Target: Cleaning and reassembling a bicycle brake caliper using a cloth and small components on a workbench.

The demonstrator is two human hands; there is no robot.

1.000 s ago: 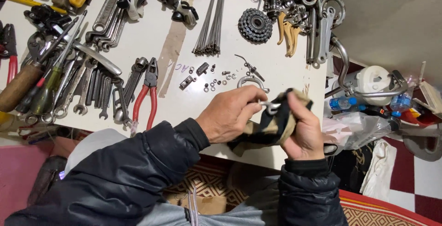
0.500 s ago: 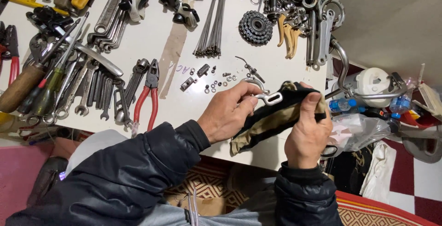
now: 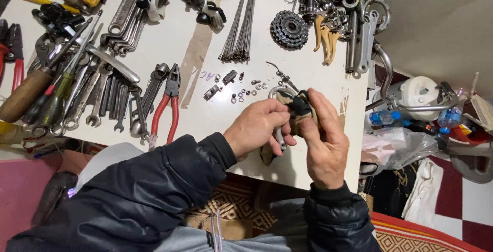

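We are holding a curved metal brake arm [image 3: 277, 114] just above the near edge of the white desk [image 3: 205, 113]. Our left hand [image 3: 259, 131] is clamped around the lower part of the arm, fingers curled tight on it. Our right hand [image 3: 321, 139] is pinching a dirty tan and black rag [image 3: 298, 109] against the upper part of the arm, thumb and fingers closed on the cloth. The step in hand looks like wiping the part clean; the next move would seem to call for turning the arm in the left hand so the rag reaches its other faces.

Just beyond the hands, small nuts and washers [image 3: 245, 91] are lying scattered on the desk, with a dark little bracket [image 3: 229, 76] near them. Further left we are seeing red-handled pliers [image 3: 167, 105] beside a row of open-end wrenches [image 3: 105, 98], and screwdrivers with wooden and green handles at the desk's left edge. At the far side a bundle of spokes [image 3: 241, 23] is lying next to a toothed freewheel cluster [image 3: 289, 28], with more wrenches and metal parts to its right.

The room is cramped: right of the desk there are plastic bottles [image 3: 382, 118], a clear plastic bag [image 3: 398, 146] and a red and white tiled floor [image 3: 470, 216].
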